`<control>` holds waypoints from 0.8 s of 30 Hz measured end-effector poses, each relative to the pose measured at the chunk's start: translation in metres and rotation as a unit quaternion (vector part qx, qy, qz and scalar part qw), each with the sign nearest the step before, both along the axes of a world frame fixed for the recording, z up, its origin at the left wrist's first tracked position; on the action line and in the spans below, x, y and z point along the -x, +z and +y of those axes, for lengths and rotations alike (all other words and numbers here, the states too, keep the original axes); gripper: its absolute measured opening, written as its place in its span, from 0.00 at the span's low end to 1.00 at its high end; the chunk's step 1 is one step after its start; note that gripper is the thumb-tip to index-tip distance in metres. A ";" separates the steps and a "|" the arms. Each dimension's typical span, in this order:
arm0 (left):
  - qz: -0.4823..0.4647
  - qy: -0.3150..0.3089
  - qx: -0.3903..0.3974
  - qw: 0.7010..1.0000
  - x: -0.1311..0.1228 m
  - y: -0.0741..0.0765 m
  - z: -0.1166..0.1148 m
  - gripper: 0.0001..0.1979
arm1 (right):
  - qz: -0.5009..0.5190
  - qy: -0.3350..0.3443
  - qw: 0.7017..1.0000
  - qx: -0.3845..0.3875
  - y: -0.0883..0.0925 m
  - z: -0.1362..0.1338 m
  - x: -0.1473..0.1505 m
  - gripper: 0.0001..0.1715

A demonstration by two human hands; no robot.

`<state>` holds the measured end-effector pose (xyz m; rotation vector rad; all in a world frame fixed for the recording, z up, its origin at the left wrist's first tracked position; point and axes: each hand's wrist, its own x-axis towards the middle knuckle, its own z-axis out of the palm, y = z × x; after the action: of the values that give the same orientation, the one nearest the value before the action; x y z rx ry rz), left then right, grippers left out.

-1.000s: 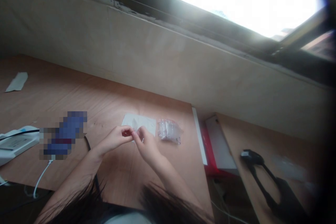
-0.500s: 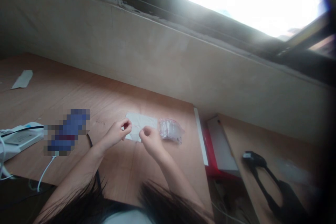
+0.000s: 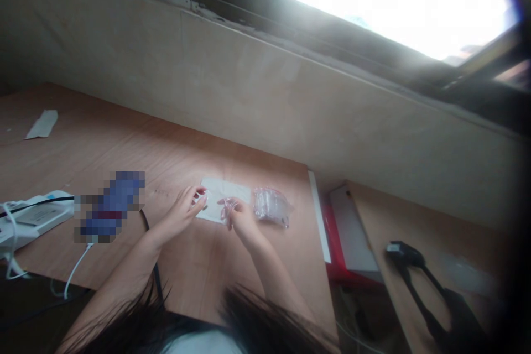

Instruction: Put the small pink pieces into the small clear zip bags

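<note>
Your left hand (image 3: 180, 214) and right hand (image 3: 243, 222) sit close together over a white paper sheet (image 3: 222, 200), which lies flat on the plywood desk (image 3: 199, 271). Your left fingertips (image 3: 198, 194) are pinched closed on the end of a small clear plastic piece (image 3: 227, 208), and your right fingers (image 3: 232, 211) are curled in around it near the sheet's lower edge. The piece is too small and see-through to make out its exact shape, and you can't tell from here whether both hands hold the same piece.

Take 12 o'clock as toward the window (image 3: 365, 5). At 3 o'clock from your hands, just beside the sheet, lies a clear zip bag (image 3: 271, 207) with something pale bunched inside. At 9 o'clock a pixelated patch (image 3: 112, 207) hides whatever is there, and past it sits a white power strip (image 3: 37, 218) with a white cable (image 3: 77, 271) trailing off the desk edge. A black cord (image 3: 146, 227) runs beside your left wrist. A white paper strip (image 3: 41, 124) lies far off at 10 o'clock. Toward 4 o'clock, beyond the desk corner, stands a red and white box (image 3: 348, 238), with a black object (image 3: 404, 254) on a lower board further out
</note>
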<state>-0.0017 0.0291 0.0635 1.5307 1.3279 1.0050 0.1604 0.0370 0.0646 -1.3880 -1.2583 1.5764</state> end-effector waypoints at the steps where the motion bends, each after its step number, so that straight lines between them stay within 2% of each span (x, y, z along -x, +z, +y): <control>1: -0.035 -0.007 0.045 0.998 0.004 -0.006 0.001 0.14 | 0.028 0.023 0.999 0.003 -0.002 0.001 0.000 0.12; 3: -0.092 -0.047 0.140 0.985 0.009 -0.018 0.001 0.16 | 0.072 0.051 0.996 0.012 -0.009 0.002 0.001 0.13; 4: -0.110 -0.060 0.176 0.976 0.011 -0.023 0.001 0.17 | 0.077 0.044 0.996 0.021 -0.014 0.002 0.002 0.13; 6: -0.125 -0.046 0.208 0.969 0.013 -0.034 0.001 0.17 | 0.063 -0.006 0.997 0.049 -0.025 0.002 0.004 0.15; 9: -0.133 0.017 0.200 0.971 0.016 -0.047 0.003 0.17 | 0.047 -0.078 0.993 0.074 -0.037 0.000 0.005 0.17; 12: -0.132 0.052 0.190 0.972 0.018 -0.054 0.005 0.17 | 0.059 -0.038 0.995 0.072 -0.042 -0.005 0.005 0.18; 15: -0.128 0.055 0.189 0.972 0.019 -0.056 0.007 0.18 | 0.037 0.011 0.996 0.082 -0.047 -0.007 0.005 0.19; 19: -0.153 0.048 0.200 0.967 0.024 -0.058 0.005 0.17 | 0.008 -0.016 0.998 0.063 -0.061 -0.003 0.006 0.16; 24: -0.167 0.042 0.224 0.959 0.030 -0.061 0.003 0.18 | 0.027 0.005 0.998 0.059 -0.074 0.003 0.002 0.16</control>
<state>-0.0314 0.0319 0.0026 0.9258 1.2762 0.8897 0.1585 0.0396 -0.0096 -1.4041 -1.1585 1.7077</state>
